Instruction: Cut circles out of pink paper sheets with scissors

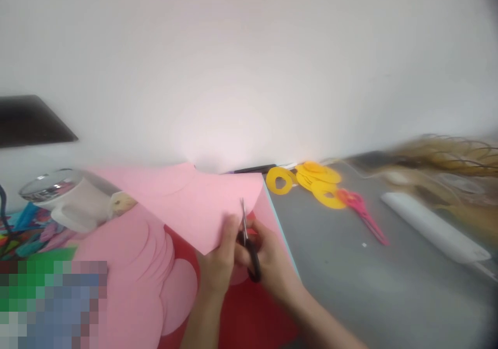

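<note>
A large sheet of pink paper (187, 204) is held up over the table by my left hand (220, 263), whose fingers and thumb pinch its near right edge. In my right hand (268, 255) is a pair of scissors (252, 258) with black handles, fingers wrapped round the grips. The blades point away from me, against the sheet close to my left thumb; whether they are parted is too blurred to tell. Below the hands lies red paper (252, 318). Many pink paper circles (120, 250) overlap in a pile on the left, and one more circle (179, 294) rests beside them.
Yellow paper rings (280, 181) and pink scissors (363, 217) lie on the grey table (330, 276) to the right. Farther right is a white power strip (433, 227). A white mug (80, 201) with a shiny lid stands at the left. A pale wall closes off the back.
</note>
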Motion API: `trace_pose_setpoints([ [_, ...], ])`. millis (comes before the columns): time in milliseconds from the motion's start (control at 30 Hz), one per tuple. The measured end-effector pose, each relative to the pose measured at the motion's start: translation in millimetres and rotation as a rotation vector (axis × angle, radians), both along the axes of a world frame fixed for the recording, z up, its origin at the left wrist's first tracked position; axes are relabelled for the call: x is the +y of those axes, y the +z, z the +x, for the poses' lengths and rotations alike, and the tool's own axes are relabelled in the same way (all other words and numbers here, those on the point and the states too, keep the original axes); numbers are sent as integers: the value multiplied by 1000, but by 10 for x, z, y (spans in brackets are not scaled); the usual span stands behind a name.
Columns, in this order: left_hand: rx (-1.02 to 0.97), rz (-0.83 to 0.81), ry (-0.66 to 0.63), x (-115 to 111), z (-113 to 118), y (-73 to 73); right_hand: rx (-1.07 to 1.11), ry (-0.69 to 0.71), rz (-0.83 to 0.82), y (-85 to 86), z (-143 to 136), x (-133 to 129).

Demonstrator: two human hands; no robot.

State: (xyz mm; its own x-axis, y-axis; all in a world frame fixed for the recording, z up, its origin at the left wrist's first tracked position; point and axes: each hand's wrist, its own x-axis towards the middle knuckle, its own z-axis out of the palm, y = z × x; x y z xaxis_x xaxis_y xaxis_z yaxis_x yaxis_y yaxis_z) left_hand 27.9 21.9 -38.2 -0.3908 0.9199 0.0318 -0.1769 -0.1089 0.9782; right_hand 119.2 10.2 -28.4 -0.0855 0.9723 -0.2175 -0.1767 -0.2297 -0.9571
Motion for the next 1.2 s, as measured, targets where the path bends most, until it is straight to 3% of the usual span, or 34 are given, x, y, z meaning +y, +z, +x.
trace_pose_setpoints([
  [100,-66,49,96,66,-28,62,-8,33,-35,14,11,-2],
  [433,-90,87,-18,73,-113,101,14,100,99,80,54,2],
  [1200,-113,136,-37,88,-126,109,-11,102,46,60,49,-32],
])
